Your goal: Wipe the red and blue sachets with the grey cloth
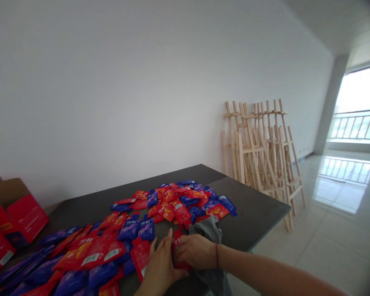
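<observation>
My right hand (197,250), with a red cord on its wrist, is curled over a red pouch (182,266) near the front of the dark table. Beside it is my left hand (160,263), its fingers stretched out and apart, the thumb side at the pouch's left edge. A grey cloth (207,230) lies bunched behind and under my right wrist, hanging over the table's front edge. Just left of my left hand lies another red pouch (140,255). Most of the pouch under my right hand is hidden.
A loose pile of red and blue pouches (174,205) lies farther back on the dark table (237,205). More overlapping pouches (80,259) cover the left side, beside open red cartons (27,218). Wooden easels (259,152) lean against the wall beyond the right edge.
</observation>
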